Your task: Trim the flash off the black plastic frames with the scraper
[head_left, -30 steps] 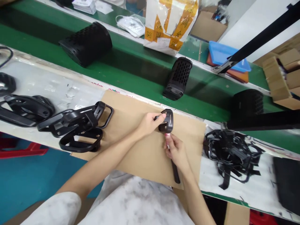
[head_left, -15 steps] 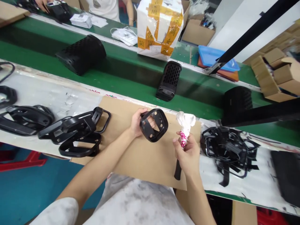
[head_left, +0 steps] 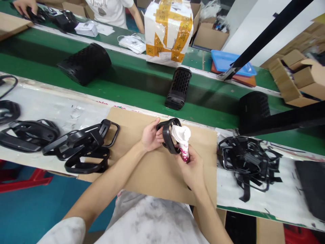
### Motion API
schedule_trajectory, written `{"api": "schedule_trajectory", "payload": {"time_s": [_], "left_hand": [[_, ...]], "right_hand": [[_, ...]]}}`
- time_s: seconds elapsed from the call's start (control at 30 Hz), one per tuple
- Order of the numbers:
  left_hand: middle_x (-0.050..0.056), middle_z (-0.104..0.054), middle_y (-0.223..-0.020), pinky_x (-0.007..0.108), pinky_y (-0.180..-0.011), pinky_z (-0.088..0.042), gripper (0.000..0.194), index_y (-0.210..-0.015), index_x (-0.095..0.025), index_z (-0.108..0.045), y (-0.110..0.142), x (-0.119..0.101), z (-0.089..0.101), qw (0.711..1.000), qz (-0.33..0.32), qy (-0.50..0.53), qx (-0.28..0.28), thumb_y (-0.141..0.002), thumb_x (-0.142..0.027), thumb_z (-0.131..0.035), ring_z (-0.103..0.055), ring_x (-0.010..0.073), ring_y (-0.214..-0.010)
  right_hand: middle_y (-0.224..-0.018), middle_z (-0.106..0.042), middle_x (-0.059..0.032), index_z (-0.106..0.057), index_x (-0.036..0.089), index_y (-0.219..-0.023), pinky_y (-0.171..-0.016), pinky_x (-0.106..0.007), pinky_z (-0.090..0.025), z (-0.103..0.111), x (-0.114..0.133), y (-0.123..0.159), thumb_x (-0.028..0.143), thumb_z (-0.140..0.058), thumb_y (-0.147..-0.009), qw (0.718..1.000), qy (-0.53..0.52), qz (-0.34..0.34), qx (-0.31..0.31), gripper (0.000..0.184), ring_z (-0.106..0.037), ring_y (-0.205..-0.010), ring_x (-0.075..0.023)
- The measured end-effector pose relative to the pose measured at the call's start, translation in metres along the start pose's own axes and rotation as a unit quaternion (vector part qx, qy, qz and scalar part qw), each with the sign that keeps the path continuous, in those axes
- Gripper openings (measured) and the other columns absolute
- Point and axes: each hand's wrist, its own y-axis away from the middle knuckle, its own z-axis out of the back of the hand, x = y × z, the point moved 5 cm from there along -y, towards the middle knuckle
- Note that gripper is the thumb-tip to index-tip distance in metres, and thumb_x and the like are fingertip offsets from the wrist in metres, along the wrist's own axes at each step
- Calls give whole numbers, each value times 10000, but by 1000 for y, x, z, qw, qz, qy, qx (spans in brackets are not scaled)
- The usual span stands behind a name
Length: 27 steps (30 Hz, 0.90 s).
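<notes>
My left hand [head_left: 150, 136] grips a black plastic frame [head_left: 168, 135] and holds it on edge above a brown cardboard sheet [head_left: 142, 173]. Closed around a white cloth with pink print [head_left: 183, 139], my right hand [head_left: 191, 166] presses the cloth's bunched top against the frame. A dark tool handle under my right hand is mostly hidden by the hand.
Black frames [head_left: 83, 142] lie piled to the left and a tangle of black strips [head_left: 250, 161] to the right. Black perforated housings [head_left: 178, 87] sit on the green conveyor [head_left: 132, 91] behind. A taped box [head_left: 166, 30] and another person [head_left: 111, 10] are across the belt.
The left hand turned the frame from flat-facing to on edge. The right hand brought the cloth from beside the frame onto it.
</notes>
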Motion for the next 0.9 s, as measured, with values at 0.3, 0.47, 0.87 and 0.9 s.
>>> {"api": "schedule_trajectory", "payload": {"time_s": [0.3,0.47,0.87,0.9], "left_hand": [[11,-288,-530,256,-578,-343,577,-581,-133,-399,6,1,-15,978,-18,-83,191,-1060,-447,-321,-346,106,-475],[54,-543,-679,309,-697,-456,538,-748,-145,-528,-11,-2,15,956,-94,-275,43,-968,-637,-518,-548,163,-627],[165,-608,-1134,422,-983,-438,285,-820,-132,-654,23,-3,-19,510,-508,-693,33,-897,-404,-689,-566,253,-1086],[130,-636,-1026,414,-946,-431,306,-801,-140,-642,22,0,-19,500,-505,-702,45,-893,-427,-698,-573,230,-996]], "right_hand": [[-526,-295,94,-547,164,-948,-424,-225,-210,1,-20,-1,486,-762,-838,982,-141,-125,13,403,-239,-435,-59],[-532,-281,110,-450,193,-877,-359,-199,-188,-1,-19,0,606,-819,-764,969,-181,-171,10,565,-217,-398,-39],[-560,-198,134,-395,210,-893,-319,-125,-145,-1,-27,-10,549,-898,-705,907,-348,-238,-4,635,-106,-422,-12],[-563,-193,132,-404,208,-896,-322,-125,-146,-1,-26,-11,544,-890,-722,907,-351,-235,-3,616,-101,-427,-13]]}}
